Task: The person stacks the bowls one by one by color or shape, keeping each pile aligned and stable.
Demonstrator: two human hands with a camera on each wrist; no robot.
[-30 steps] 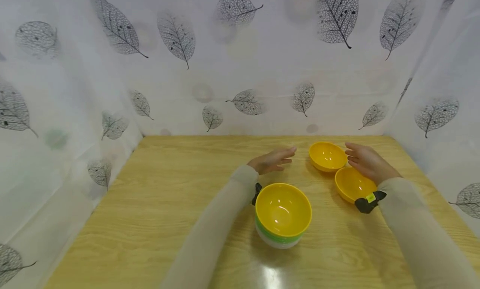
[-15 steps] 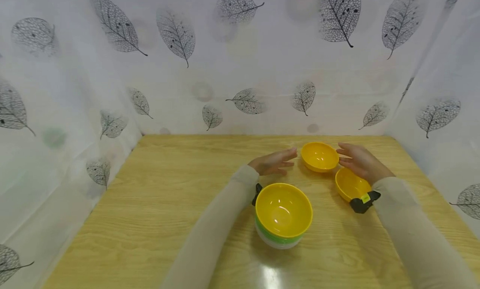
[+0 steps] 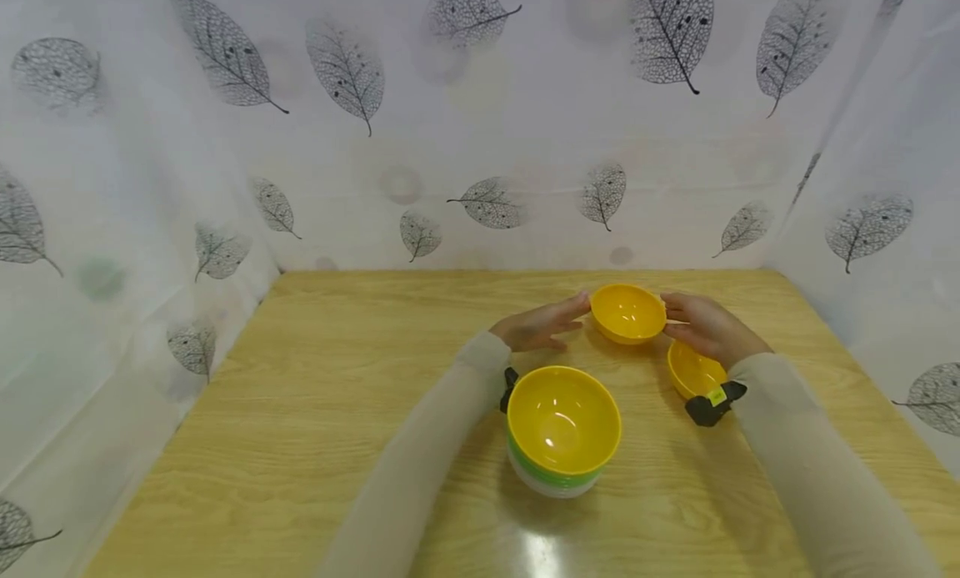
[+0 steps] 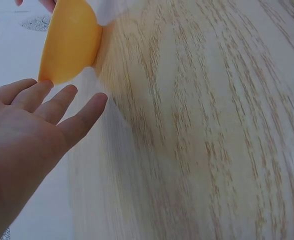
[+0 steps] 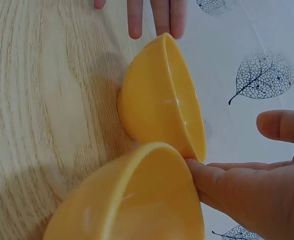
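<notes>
A small yellow bowl [image 3: 628,321] stands upright at the table's back right, between my two hands. The straight fingers of my left hand [image 3: 538,324] reach its left rim; the left wrist view shows fingertips right at the bowl wall [image 4: 72,42]. From the other side my right hand [image 3: 714,326] lays extended fingers against the rim, its thumb held apart in the right wrist view. Under my right wrist is a second yellow bowl [image 3: 690,371], partly hidden by that hand and the wrist camera. It looms large in the right wrist view as a near bowl [image 5: 137,205].
Nearer to me stands a stack of bowls [image 3: 564,424], yellow on top with green and white below, beside my left forearm. The wooden table [image 3: 315,411] ends at a white, leaf-printed curtain [image 3: 345,186] behind and at both sides.
My right hand has moved left, and the far yellow bowl has slid left with it up to my left fingertips. The left hand, second bowl and stack have stayed about where they were.
</notes>
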